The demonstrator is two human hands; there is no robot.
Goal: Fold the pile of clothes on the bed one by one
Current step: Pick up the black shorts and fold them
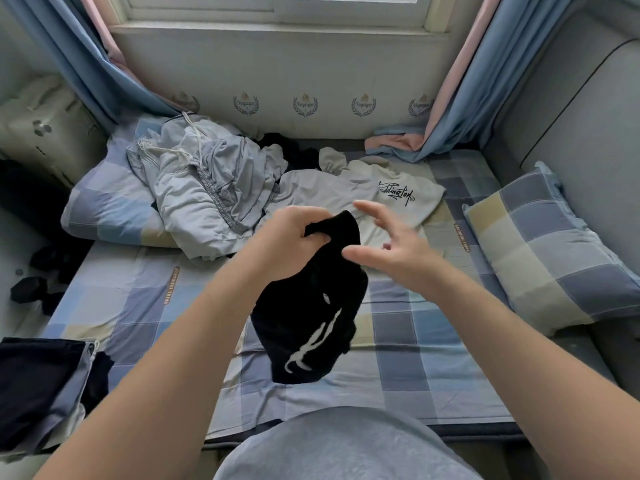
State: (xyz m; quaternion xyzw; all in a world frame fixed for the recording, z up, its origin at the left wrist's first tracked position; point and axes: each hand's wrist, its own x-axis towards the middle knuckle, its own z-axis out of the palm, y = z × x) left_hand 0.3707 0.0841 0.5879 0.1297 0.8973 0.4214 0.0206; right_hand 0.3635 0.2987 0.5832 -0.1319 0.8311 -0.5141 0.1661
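Right at the middle of the frame, the left hand (291, 237) grips the bunched top edge of a black garment (311, 323), its fingers curled into the cloth. The garment hangs down from that grip over the checked bedsheet (415, 341), and a white figure logo shows on its lower part. The right hand (394, 247) is just beside the garment's upper right edge, fingers spread and relaxed, holding nothing; whether its thumb touches the cloth cannot be told. Beyond the hands, a cream T-shirt (381, 188) with dark script lettering lies spread on the bed. To its left, in the upper left of the frame, a heap of pale grey clothes (204, 181) with drawstrings sits crumpled across a checked pillow (104, 202), with some dark cloth showing behind it. A second checked pillow (540, 244) leans at the right edge of the bed. At the lower left, a stack of dark and grey folded clothes (34, 382) rests on the bed's near corner. Blue and pink curtains (485, 81) hang at both sides of the window at the top.
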